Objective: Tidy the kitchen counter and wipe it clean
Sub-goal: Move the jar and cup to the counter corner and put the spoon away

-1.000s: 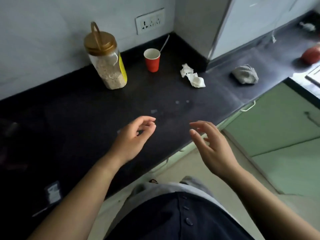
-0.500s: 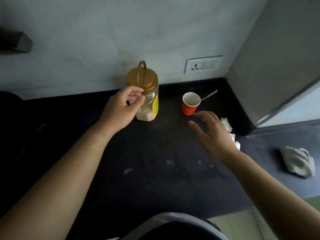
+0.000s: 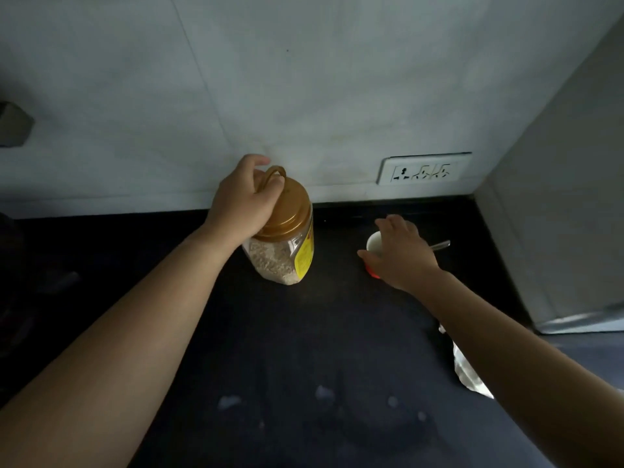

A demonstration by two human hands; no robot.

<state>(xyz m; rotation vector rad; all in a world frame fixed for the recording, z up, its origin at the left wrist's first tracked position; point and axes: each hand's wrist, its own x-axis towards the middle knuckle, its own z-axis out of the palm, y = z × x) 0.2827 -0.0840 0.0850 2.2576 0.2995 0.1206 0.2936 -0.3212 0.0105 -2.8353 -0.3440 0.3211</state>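
Note:
A clear plastic jar (image 3: 282, 261) of pale grain with a gold lid and a yellow label stands on the black counter (image 3: 304, 332) near the back wall. My left hand (image 3: 241, 202) is closed over the lid and its loop handle. To the right stands a red paper cup (image 3: 373, 246) with a white inside. My right hand (image 3: 401, 253) wraps around it, hiding most of the cup. A metal spoon (image 3: 440, 245) lies just behind that hand. White crumpled tissues (image 3: 467, 371) show partly under my right forearm.
Small pale spots and smears (image 3: 324, 393) mark the counter in front of me. A white wall socket (image 3: 423, 170) sits above the counter at the back right. A grey cabinet side (image 3: 557, 214) closes off the right. A grey object (image 3: 13, 125) juts from the wall at the far left.
My left hand has moved from the jar's side up onto its lid and closed on it. My right hand has reached forward and closed around the red cup. The view moved closer to the wall.

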